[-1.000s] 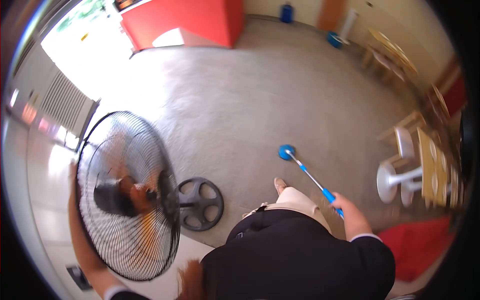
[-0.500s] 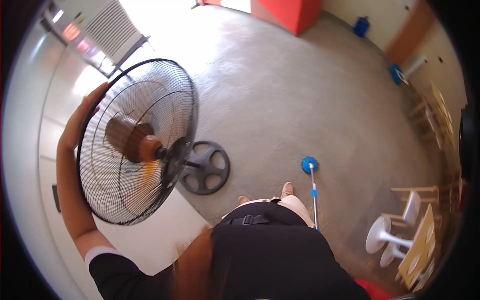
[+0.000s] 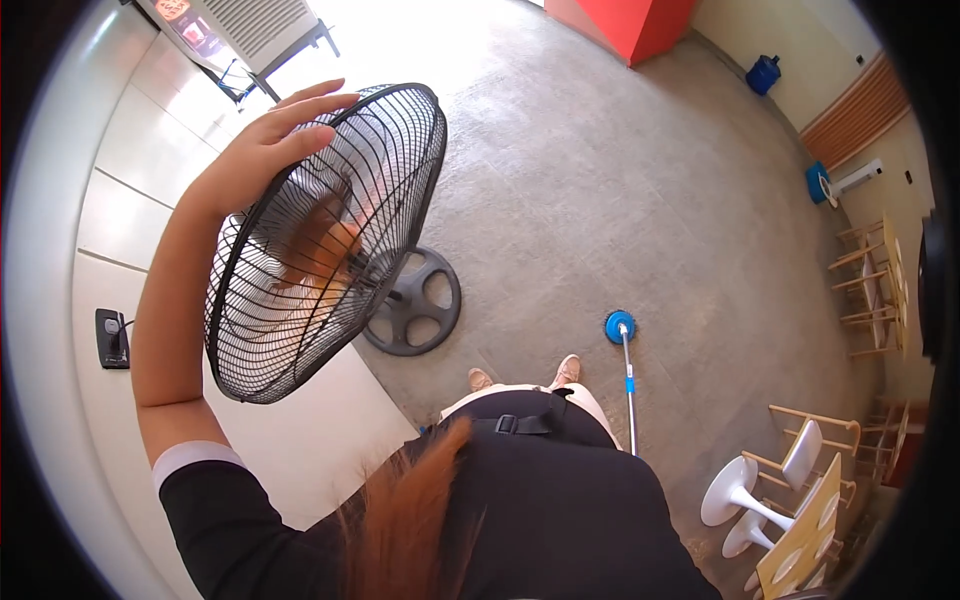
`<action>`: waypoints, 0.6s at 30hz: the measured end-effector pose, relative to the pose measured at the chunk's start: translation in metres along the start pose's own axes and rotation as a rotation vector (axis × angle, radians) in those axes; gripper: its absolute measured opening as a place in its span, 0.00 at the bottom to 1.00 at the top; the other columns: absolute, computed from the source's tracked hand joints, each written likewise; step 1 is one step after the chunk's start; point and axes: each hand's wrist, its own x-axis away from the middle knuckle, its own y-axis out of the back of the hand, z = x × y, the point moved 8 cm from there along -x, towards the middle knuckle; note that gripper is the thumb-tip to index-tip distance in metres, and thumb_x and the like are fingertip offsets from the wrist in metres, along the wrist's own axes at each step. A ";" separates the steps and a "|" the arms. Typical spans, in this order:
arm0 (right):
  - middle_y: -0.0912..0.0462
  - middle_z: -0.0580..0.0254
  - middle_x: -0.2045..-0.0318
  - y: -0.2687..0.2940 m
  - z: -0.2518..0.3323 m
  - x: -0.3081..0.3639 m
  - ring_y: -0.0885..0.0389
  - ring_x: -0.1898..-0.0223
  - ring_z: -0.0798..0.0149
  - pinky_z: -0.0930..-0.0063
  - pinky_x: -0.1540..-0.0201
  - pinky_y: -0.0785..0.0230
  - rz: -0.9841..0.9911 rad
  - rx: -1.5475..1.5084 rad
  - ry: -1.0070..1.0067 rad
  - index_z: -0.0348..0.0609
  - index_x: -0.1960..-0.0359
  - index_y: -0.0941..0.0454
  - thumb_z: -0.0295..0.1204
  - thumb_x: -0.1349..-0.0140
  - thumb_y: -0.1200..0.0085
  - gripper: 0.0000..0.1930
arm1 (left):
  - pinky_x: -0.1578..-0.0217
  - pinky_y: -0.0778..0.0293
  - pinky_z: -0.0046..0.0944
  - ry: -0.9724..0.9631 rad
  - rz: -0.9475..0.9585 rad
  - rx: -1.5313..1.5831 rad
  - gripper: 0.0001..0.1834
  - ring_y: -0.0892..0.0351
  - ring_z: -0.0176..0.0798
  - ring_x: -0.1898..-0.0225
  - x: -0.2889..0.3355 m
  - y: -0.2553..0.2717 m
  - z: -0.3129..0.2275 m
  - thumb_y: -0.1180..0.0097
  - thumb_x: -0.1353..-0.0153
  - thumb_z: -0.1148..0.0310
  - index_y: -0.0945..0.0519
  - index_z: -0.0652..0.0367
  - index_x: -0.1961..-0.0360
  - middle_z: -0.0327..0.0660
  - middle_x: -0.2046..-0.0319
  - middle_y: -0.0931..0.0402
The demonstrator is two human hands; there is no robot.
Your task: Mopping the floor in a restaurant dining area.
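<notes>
A black-caged stand fan [image 3: 325,250] with orange-brown blades stands to my left, its head tilted on the pole. My left hand [image 3: 265,150] holds the upper rim of the cage, with the thumb on one side and the fingers laid over the edge. Below the cage, the fan's round dark base [image 3: 437,330] rests on the grey floor. In front of me to the right, a long-handled scrub brush [image 3: 620,326] with a round blue head lies on the floor, its pole running back past my waist. My right hand is out of sight.
Along the left is a pale wall with a black outlet [image 3: 112,338] and a plugged-in cord. A big vented unit [image 3: 262,30] stands at the far left. A red block [image 3: 630,25], a blue water jug [image 3: 763,74], white chairs [image 3: 735,490] and a wooden table [image 3: 800,540] lie beyond.
The fan's head has turned and shifted right and away, and my left hand now shows over the cage's top rim instead of behind it. The brush has hardly moved.
</notes>
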 end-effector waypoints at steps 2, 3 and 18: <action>0.26 0.50 0.59 -0.004 0.003 -0.003 0.25 0.61 0.61 0.72 0.60 0.35 -0.030 -0.030 0.104 0.55 0.42 0.47 0.29 0.55 0.45 0.36 | 0.42 0.57 0.44 -0.049 0.040 0.072 0.28 0.51 0.45 0.40 -0.001 -0.003 -0.007 0.59 0.48 0.53 0.35 0.55 0.48 0.46 0.44 0.45; 0.26 0.50 0.59 -0.006 0.000 -0.005 0.25 0.61 0.61 0.72 0.60 0.35 -0.032 -0.046 0.087 0.55 0.42 0.47 0.29 0.55 0.45 0.36 | 0.42 0.57 0.44 -0.038 0.059 0.067 0.28 0.51 0.45 0.40 -0.002 -0.002 -0.008 0.59 0.48 0.53 0.35 0.55 0.48 0.46 0.44 0.45; 0.25 0.51 0.67 -0.016 0.012 0.016 0.25 0.71 0.61 0.70 0.68 0.33 0.028 0.049 0.069 0.60 0.41 0.50 0.31 0.54 0.46 0.37 | 0.42 0.59 0.44 -0.004 -0.028 -0.085 0.29 0.48 0.42 0.41 0.026 0.046 -0.022 0.64 0.45 0.50 0.36 0.58 0.47 0.44 0.47 0.39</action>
